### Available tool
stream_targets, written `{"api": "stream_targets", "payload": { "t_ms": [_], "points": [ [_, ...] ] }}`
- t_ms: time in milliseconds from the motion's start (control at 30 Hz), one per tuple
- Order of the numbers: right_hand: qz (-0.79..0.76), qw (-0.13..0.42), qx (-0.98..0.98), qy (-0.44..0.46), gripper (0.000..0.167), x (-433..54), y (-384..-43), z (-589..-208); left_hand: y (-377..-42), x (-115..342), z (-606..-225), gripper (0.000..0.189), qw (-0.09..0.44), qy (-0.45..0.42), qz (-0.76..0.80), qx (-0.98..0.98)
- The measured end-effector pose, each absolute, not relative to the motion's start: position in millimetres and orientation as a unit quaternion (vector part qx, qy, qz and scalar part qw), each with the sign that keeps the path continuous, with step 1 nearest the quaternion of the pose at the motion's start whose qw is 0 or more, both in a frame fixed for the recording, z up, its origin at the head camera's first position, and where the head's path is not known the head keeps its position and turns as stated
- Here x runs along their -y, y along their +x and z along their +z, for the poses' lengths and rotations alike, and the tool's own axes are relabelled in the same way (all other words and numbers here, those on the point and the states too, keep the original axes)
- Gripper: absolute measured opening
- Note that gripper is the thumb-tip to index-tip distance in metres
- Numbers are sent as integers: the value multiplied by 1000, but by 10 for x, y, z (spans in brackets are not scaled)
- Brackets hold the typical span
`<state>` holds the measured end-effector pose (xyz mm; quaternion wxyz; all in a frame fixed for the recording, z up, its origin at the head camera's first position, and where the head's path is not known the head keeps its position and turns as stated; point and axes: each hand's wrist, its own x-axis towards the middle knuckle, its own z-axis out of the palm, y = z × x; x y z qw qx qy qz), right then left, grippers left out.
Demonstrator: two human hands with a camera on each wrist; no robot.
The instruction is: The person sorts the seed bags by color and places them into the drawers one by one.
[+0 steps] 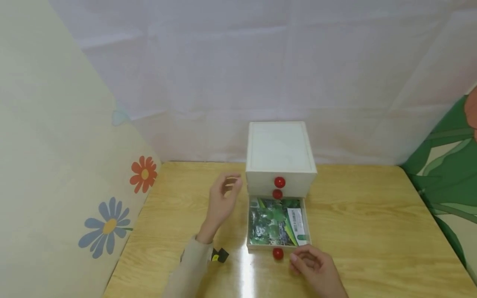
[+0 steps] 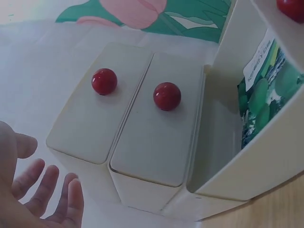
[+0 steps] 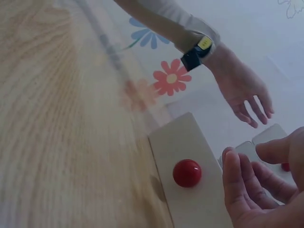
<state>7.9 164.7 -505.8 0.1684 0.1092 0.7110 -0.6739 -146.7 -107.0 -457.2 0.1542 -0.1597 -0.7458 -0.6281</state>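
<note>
A small white drawer cabinet stands toward the back of the table, its two upper drawers closed, each with a red knob. Its bottom drawer is pulled out. In it lies a flat green printed packet with a white label. My left hand hovers just left of the cabinet, fingers loosely bent and holding nothing. Beside the pulled-out drawer's front right corner is my right hand, with fingers relaxed and nothing in them. The drawer's red knob sits just left of that hand.
The wooden table reaches out on both sides of the cabinet. Behind it hangs a pale cloth. A flower-patterned panel borders the left side, and a green leaf-patterned one the right. A black strap device is on the left wrist.
</note>
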Motion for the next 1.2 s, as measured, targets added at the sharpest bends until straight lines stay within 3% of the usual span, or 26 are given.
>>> {"api": "stream_targets", "payload": {
  "t_ms": [400, 633, 833, 1067, 1200],
  "points": [
    [-721, 183, -669, 12, 33, -1585, 163, -5331, -1730, 946, -4444, 34, 175, -251, -620, 722],
    [-763, 221, -605, 55, 34, -1478, 167, -5502, -1809, 900, -4450, 25, 172, -261, -605, 732],
    [-806, 209, -548, 78, 16, -1368, 168, -5568, -1831, 915, -4477, 23, 193, -275, -585, 739],
    [-826, 201, -509, 135, 27, -1269, 147, -5658, -1846, 899, -4496, 21, 200, -285, -571, 743],
    [-833, 195, -500, 135, 17, -1216, 136, -5669, -1838, 880, -4499, 20, 203, -278, -571, 746]
  ]
}}
